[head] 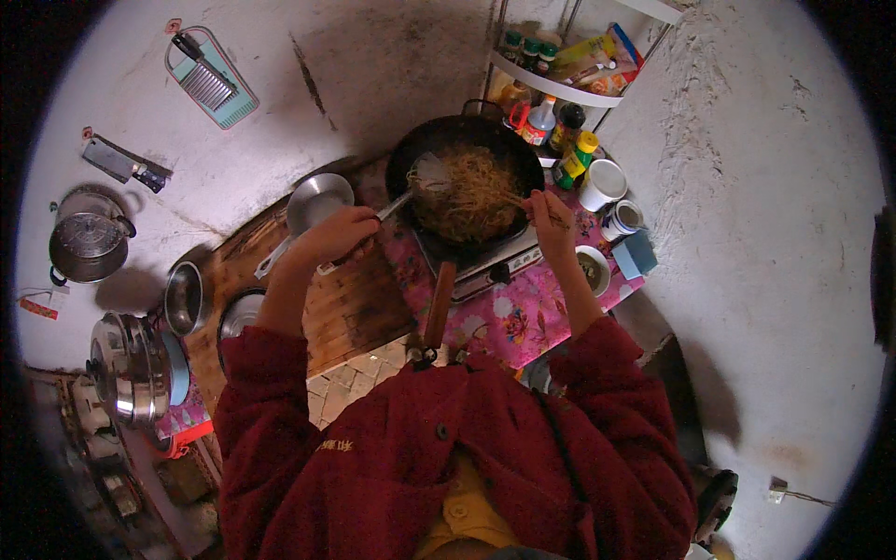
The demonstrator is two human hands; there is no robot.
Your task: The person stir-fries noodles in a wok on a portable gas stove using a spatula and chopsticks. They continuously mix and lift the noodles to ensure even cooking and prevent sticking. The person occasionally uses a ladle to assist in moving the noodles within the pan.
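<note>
A black wok point(516, 143) with a long wooden handle point(439, 306) sits on a portable stove point(514, 260). Browned shreds of food, perhaps noodles point(479, 189), fill its middle and near side. My left hand point(344, 234) is closed around the handle of a metal spatula point(432, 173), whose blade lies at the left of the food. At the wok's right rim, my right hand point(549, 210) grips chopsticks point(516, 199) with their tips in the food. A metal ladle point(320, 199) rests left of the wok, close to my left hand.
Right of the stove stand a white tub point(604, 183), a bowl point(592, 270), a blue box point(634, 255) and a yellow-capped bottle point(576, 161). A corner shelf point(556, 89) holds condiments above. A wooden board point(350, 308), metal bowl point(185, 299) and steel steamer point(133, 371) are at left. A cleaver point(124, 164) hangs on the wall.
</note>
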